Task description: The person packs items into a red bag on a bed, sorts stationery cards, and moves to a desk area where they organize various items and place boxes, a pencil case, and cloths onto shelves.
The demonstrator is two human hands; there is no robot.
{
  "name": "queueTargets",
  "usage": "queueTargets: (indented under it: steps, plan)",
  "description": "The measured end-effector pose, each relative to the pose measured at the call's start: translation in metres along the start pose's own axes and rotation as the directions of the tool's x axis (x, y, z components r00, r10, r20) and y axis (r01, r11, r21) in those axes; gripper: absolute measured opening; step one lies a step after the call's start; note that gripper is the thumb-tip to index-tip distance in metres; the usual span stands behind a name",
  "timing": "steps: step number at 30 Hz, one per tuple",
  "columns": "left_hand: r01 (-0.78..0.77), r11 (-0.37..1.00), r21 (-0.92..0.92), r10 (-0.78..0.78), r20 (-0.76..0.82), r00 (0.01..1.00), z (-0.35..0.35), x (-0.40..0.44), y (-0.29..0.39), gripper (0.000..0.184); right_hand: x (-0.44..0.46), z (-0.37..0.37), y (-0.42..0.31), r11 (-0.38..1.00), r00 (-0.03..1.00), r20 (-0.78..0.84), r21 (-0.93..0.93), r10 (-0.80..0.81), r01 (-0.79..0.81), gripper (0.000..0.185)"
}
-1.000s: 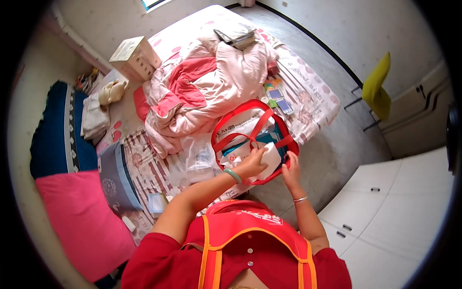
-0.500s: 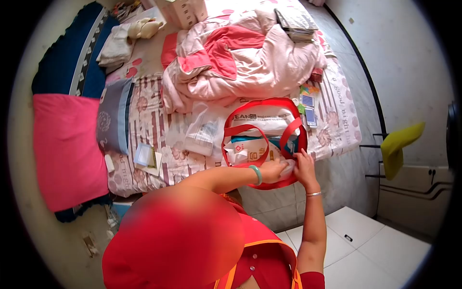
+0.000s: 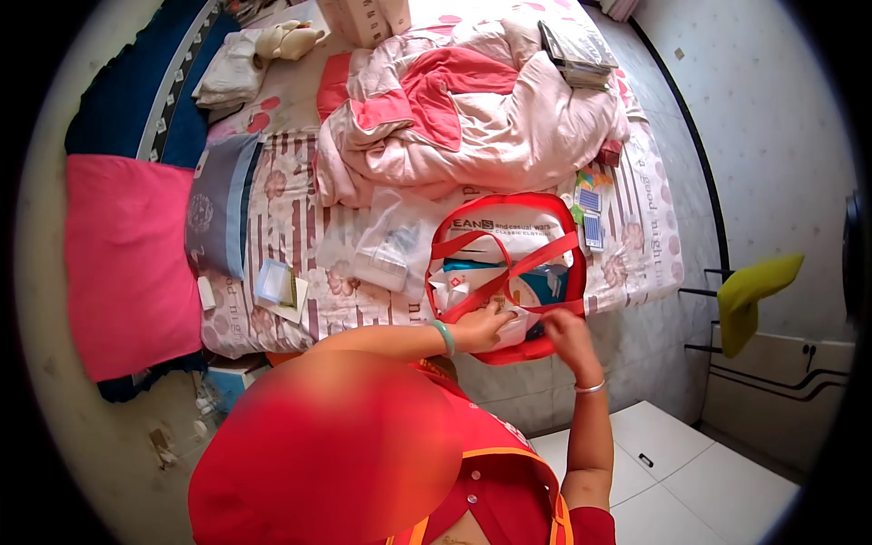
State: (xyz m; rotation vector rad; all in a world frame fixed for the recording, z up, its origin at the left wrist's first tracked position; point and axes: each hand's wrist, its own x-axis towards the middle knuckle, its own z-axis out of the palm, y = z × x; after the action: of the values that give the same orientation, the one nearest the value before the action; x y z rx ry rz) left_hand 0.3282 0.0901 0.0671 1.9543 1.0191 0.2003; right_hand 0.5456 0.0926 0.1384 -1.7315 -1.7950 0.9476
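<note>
A red-edged tote bag [image 3: 581,271] stands at the bed's near edge, packed with a white printed bag [image 3: 509,232] and a blue packet [image 3: 549,282]. My left hand [image 3: 481,329], with a green bangle at its wrist, lies over the tote's near side, its fingers closed at a translucent white plastic bag [image 3: 516,329]. At the near right corner is my right hand [image 3: 570,341], wearing a silver bracelet. Its fingers are curled beside a red strap [image 3: 561,309] and slightly blurred; what they pinch is hidden. Both handles slant across the tote's contents.
A clear plastic bag with a white box [image 3: 380,265] lies left of the tote. Beyond is a rumpled pink quilt [image 3: 490,127]. Small blue-and-white packs [image 3: 592,229] lie right. A yellow-green seat [image 3: 749,295] stands off the bed; white cabinet tops [image 3: 636,463] are near right.
My left hand has moved left with the plastic. My right hand has dropped slightly from the tote's rim. The right handle has flopped leftward across the contents, and the view has shifted a little.
</note>
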Motion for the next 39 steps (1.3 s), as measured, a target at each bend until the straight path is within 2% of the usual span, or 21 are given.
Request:
queueTargets:
  steps: [1, 2, 4, 5, 6, 8, 9, 10, 11, 12, 14, 16, 18, 21, 25, 27, 29, 31, 32, 34, 39]
  plan:
    - [-0.001, 1.0, -0.025, 0.001, 0.022, 1.0, -0.002, -0.002, -0.003, 0.058, -0.003, 0.008, 0.007, 0.978, 0.956, 0.282, -0.209, 0.078, -0.018, 0.015]
    - [0.001, 0.999, -0.049, 0.001, 0.044, 0.999, -0.004, -0.004, -0.005, 0.058, -0.006, 0.018, 0.016, 0.913, 0.832, 0.515, -0.408, 0.205, 0.027, 0.016]
    - [0.007, 0.999, -0.051, -0.006, 0.03, 1.0, -0.008, -0.006, -0.004, 0.059, -0.01, 0.04, 0.052, 0.888, 0.869, 0.483, -0.439, 0.108, 0.134, 0.02]
    - [0.004, 0.999, -0.049, -0.002, 0.034, 0.999, -0.008, -0.006, -0.004, 0.06, -0.006, 0.053, 0.075, 0.909, 0.945, 0.317, -0.369, -0.074, 0.195, 0.026]
    - [0.011, 0.999, -0.053, -0.01, 0.016, 1.0, -0.008, -0.007, -0.005, 0.06, 0.002, 0.053, 0.073, 0.904, 0.94, 0.329, -0.371, -0.087, 0.213, 0.026]
    - [-0.034, 0.999, -0.002, 0.034, -0.047, 0.998, -0.007, -0.011, -0.007, 0.06, 0.027, 0.052, 0.056, 0.908, 0.981, 0.195, -0.411, 0.0, 0.082, 0.031]
    - [-0.013, 1.0, -0.026, 0.012, -0.021, 1.0, -0.014, -0.013, -0.004, 0.061, 0.039, 0.045, 0.015, 0.876, 0.938, 0.257, -0.474, 0.232, -0.087, 0.029]
    - [-0.003, 1.0, -0.029, 0.002, -0.031, 1.0, -0.015, -0.015, -0.006, 0.061, 0.049, 0.053, 0.016, 0.877, 0.937, 0.268, -0.475, 0.225, -0.075, 0.029]
    - [-0.008, 1.0, -0.027, 0.005, -0.11, 0.994, -0.014, -0.018, -0.007, 0.062, 0.057, 0.065, 0.022, 0.908, 0.968, 0.234, -0.378, -0.093, 0.179, 0.03]
    - [-0.013, 1.0, -0.022, 0.008, -0.188, 0.982, -0.015, -0.021, -0.008, 0.062, 0.064, 0.073, 0.02, 0.853, 0.901, 0.165, -0.291, -0.4, 0.432, 0.03]
    - [0.02, 0.999, -0.03, -0.026, -0.202, 0.979, -0.022, -0.028, -0.011, 0.063, 0.078, 0.082, 0.016, 0.86, 0.905, 0.245, -0.301, -0.348, 0.413, 0.031]
    - [0.05, 0.998, -0.032, -0.056, -0.221, 0.974, -0.035, -0.036, -0.01, 0.063, 0.093, 0.091, 0.016, 0.884, 0.856, 0.342, -0.128, -0.387, 0.45, 0.032]
    - [0.121, 0.99, -0.07, -0.136, -0.296, 0.945, -0.046, -0.045, -0.006, 0.061, 0.102, 0.103, 0.016, 0.839, 0.83, 0.281, -0.123, -0.482, 0.53, 0.033]
    - [0.125, 0.989, -0.081, -0.148, -0.415, 0.898, -0.052, -0.052, -0.019, 0.063, 0.123, 0.117, 0.022, 0.853, 0.756, 0.557, -0.151, -0.344, 0.499, 0.039]
    - [0.096, 0.977, -0.189, -0.193, -0.608, 0.77, -0.066, -0.051, -0.033, 0.064, 0.131, 0.119, -0.014, 0.911, 0.734, 0.621, -0.074, -0.276, 0.405, 0.044]
    - [0.084, 0.97, -0.227, -0.21, -0.621, 0.755, -0.079, -0.048, -0.044, 0.065, 0.131, 0.118, -0.026, 0.853, 0.695, 0.701, -0.258, -0.157, 0.454, 0.057]
    - [-0.037, 0.972, -0.231, -0.133, -0.675, 0.726, -0.088, -0.042, -0.058, 0.066, 0.135, 0.127, -0.02, 0.878, 0.676, 0.728, -0.241, -0.118, 0.413, 0.061]
    - [-0.063, 0.966, -0.25, -0.105, -0.606, 0.789, -0.095, -0.041, -0.062, 0.067, 0.137, 0.136, -0.016, 0.895, 0.634, 0.773, -0.306, 0.034, 0.324, 0.065]
    - [-0.087, 0.959, -0.269, -0.073, -0.533, 0.843, -0.096, -0.041, -0.063, 0.067, 0.136, 0.135, -0.011, 0.894, 0.634, 0.773, -0.309, 0.036, 0.325, 0.065]
    - [-0.105, 0.954, -0.281, -0.065, -0.535, 0.842, -0.092, -0.035, -0.067, 0.066, 0.124, 0.121, -0.032, 0.891, 0.562, 0.826, -0.289, 0.048, 0.349, 0.066]
    - [-0.162, 0.937, -0.311, -0.016, -0.501, 0.866, -0.098, -0.023, -0.063, 0.06, 0.097, 0.101, -0.043, 0.767, 0.648, 0.76, -0.386, -0.051, 0.512, 0.05]
